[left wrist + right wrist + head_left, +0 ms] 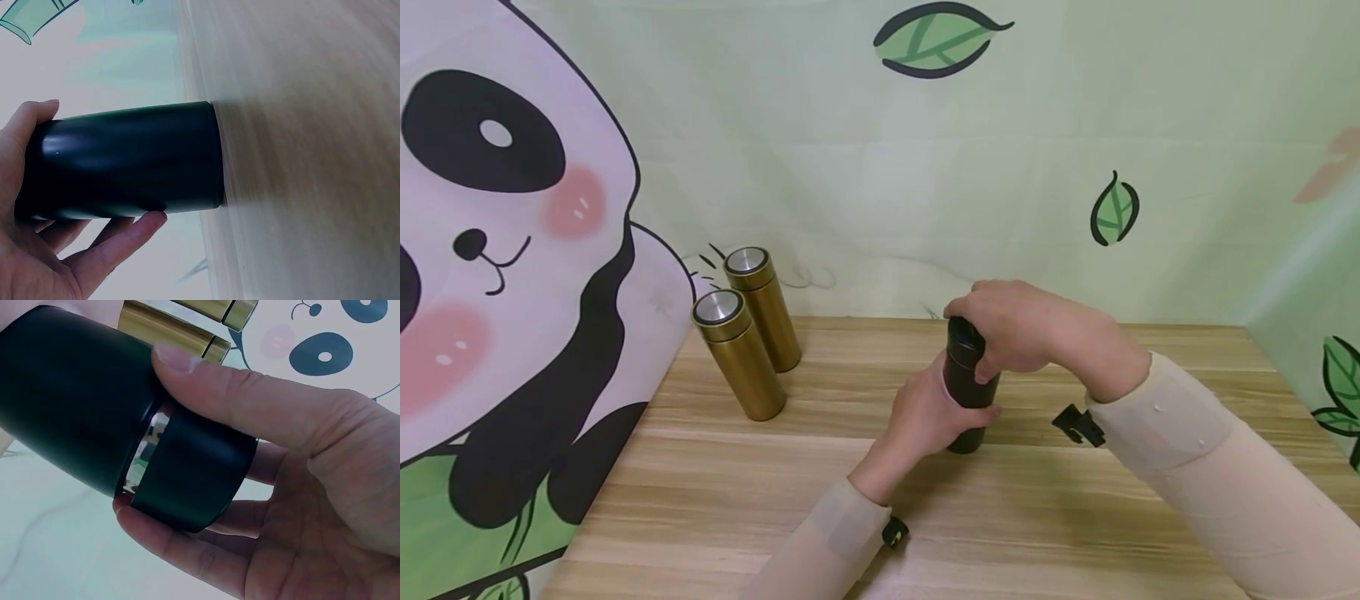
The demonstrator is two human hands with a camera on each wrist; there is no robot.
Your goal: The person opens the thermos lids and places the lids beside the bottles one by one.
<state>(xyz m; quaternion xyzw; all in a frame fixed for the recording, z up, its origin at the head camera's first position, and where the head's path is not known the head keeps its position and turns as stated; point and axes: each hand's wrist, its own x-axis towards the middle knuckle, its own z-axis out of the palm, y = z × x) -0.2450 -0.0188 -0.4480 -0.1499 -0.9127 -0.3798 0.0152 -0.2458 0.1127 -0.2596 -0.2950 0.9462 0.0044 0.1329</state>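
Observation:
A black vacuum flask (pixel 964 385) stands upright on the wooden table, right of the middle in the head view. Around its body curls my left hand (pixel 922 410), thumb across the near side. In the left wrist view the flask's smooth lower body (pixel 131 164) shows, its base right at the tabletop. My right hand (pixel 1021 327) comes from above and grips the black lid (pixel 194 470) between thumb and fingers. A shiny silver ring (pixel 147 450) shows between lid and body in the right wrist view.
Two gold flasks with silver-topped lids, a nearer one (pixel 741 358) and a farther one (pixel 765 308), stand at the table's back left. Behind the wooden table (pixel 700 500) hangs a pale green backdrop (pixel 850 167) with leaves and a large panda (pixel 587 250) at left.

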